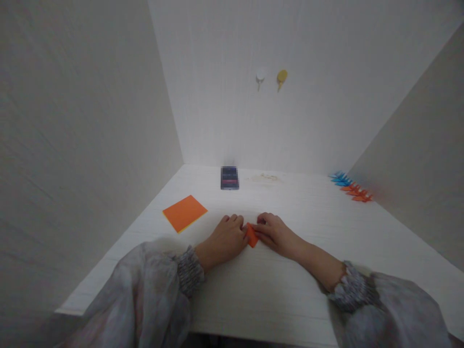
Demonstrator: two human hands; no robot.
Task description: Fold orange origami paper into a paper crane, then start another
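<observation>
A small folded piece of orange paper [252,237] lies at the middle of the white table, its lower end coming to a point. My left hand [232,237] grips its left side, fingers curled and thumb side against the paper. From the right, my right hand [276,233] pinches the paper's upper right edge with thumb and forefinger. Parts of the paper are hidden under the fingertips. To the left of my left hand is a stack of flat orange paper sheets [185,213] with a yellow edge showing.
A dark phone-like object [229,178], blurred, lies near the back wall. Several folded blue paper figures [341,179] and orange paper figures [357,192] line the right edge. A white hook [260,76] and a yellow hook [282,76] are on the back wall. Walls enclose the table [275,299].
</observation>
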